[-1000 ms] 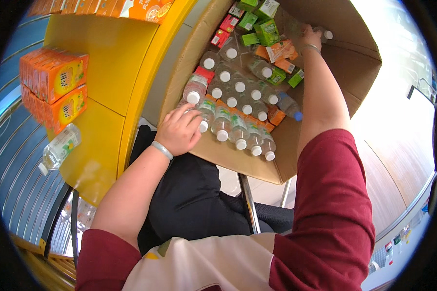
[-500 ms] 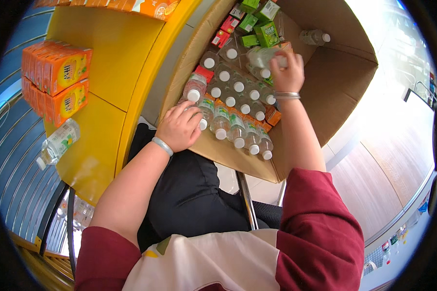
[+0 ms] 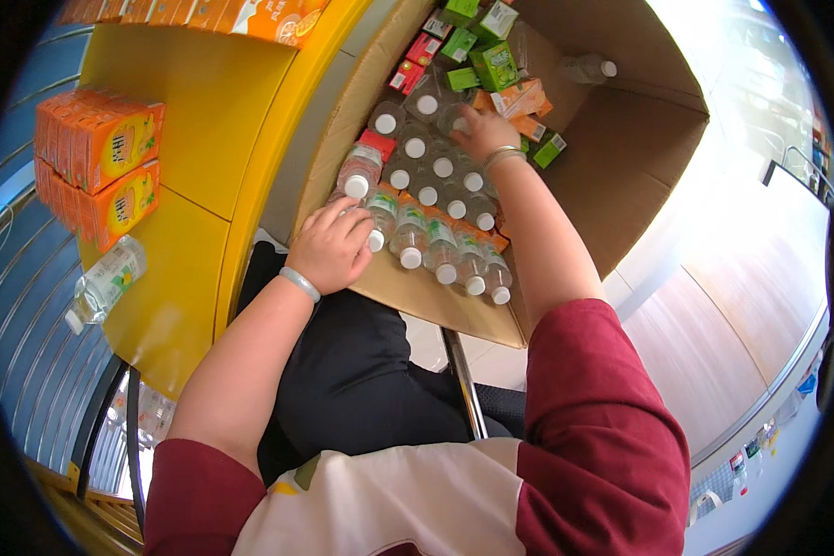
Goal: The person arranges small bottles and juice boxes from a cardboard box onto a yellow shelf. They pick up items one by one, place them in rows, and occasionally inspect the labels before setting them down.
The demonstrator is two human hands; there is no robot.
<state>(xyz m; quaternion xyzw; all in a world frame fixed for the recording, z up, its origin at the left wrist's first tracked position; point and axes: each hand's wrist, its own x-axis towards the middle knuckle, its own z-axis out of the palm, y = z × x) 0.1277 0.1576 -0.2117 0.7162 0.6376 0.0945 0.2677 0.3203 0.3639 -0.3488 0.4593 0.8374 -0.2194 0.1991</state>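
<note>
A large cardboard box [image 3: 491,320] holds rows of clear plastic bottles with white caps. Inside it, my right hand [image 3: 488,137] is closed on a clear bottle [image 3: 449,119], set among the standing ones; its fingers partly hide it. My left hand [image 3: 332,246] lies over the box's near left edge, fingers stretched, beside a pink-tinted bottle [image 3: 359,169] and the white cap of a labelled bottle [image 3: 376,239]. Along the near side stand several bottles with green labels [image 3: 442,248]. Behind the right hand are orange drink cartons [image 3: 521,97] and green cartons [image 3: 494,65].
Left of the box is a yellow counter [image 3: 190,102] with stacked orange carton packs [image 3: 102,167] and a bottle lying on its side [image 3: 107,283]. One bottle [image 3: 588,69] lies at the box's far right. A wood-toned surface [image 3: 704,352] is at the right.
My right hand has moved left with the bottle, bringing it down among the others. Orange and green cartons behind it now show. The left hand stays at the box edge.
</note>
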